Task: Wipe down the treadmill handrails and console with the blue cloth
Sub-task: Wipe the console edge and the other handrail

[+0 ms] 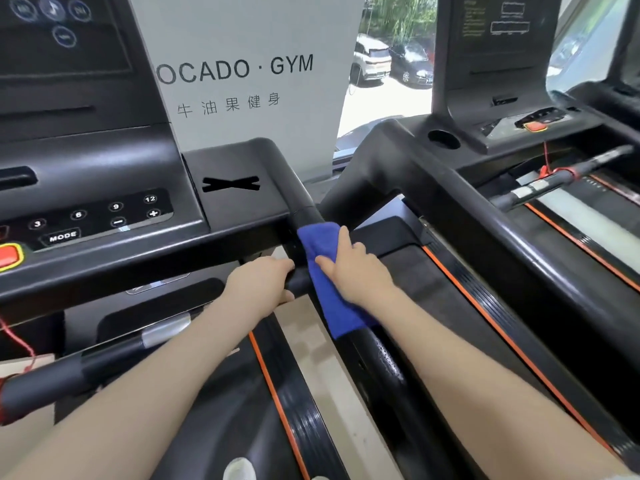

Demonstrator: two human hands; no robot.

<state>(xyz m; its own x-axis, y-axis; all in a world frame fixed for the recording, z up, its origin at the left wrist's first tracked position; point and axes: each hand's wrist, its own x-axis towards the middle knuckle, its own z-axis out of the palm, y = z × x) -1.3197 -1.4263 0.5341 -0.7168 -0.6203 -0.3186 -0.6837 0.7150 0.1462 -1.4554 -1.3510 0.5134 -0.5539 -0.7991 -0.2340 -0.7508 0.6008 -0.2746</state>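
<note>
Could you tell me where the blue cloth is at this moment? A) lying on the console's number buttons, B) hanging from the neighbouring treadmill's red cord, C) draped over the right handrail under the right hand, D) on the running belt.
C: the blue cloth is draped over the right handrail, with the right hand pressing on it; the left hand holds the bare rail beside it.
</note>
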